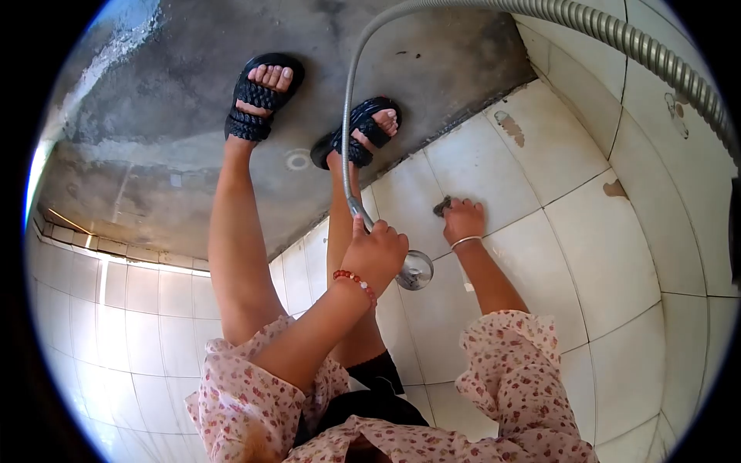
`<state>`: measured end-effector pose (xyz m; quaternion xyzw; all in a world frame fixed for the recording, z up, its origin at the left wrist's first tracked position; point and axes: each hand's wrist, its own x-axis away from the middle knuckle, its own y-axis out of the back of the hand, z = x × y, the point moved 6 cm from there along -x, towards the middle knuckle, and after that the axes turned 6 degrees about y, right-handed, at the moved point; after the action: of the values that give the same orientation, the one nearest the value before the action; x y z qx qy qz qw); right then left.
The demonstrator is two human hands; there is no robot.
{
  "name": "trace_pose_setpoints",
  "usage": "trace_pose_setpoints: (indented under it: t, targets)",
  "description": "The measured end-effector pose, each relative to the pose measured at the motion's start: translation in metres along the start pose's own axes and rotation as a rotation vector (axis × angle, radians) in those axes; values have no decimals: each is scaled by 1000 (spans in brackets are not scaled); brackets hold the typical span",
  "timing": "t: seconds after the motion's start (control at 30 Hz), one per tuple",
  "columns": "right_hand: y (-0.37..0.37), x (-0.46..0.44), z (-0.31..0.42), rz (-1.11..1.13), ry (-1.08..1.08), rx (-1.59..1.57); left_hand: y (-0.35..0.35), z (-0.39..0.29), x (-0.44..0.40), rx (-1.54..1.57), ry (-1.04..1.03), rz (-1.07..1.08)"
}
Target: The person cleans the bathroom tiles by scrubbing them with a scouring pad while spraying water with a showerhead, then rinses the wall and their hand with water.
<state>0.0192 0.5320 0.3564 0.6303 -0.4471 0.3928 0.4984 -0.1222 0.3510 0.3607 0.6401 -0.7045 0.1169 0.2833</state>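
Observation:
My left hand (373,256), with a red bead bracelet at the wrist, is wrapped round the handle of a shower head (417,270). The chrome face points down and to the right, and whether water flows from it I cannot make out. A metal hose (351,100) rises from the handle and arcs over to the upper right. My right hand (465,220), wearing a pale bangle, presses a small dark scouring pad (442,206) against the white tiled wall (486,166). The fingers are curled over it, so part of the pad is hidden.
A grey, worn concrete floor (185,100) bears my feet in black braided sandals (265,92). Brown chipped patches (509,127) mark some tiles. Another white tiled wall (139,316) stands at the left, with bright light on it. The hose crosses the upper right.

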Motion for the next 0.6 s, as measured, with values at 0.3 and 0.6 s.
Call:
trace_pose_setpoints:
  t: [0.3,0.6]
  targets:
    - [-15,9,-1,-163,-45,-25,5,0,-5,58,-29,-74]
    - [53,-32,-114,-209,-271,249,24,-3,-14,104,1,-117]
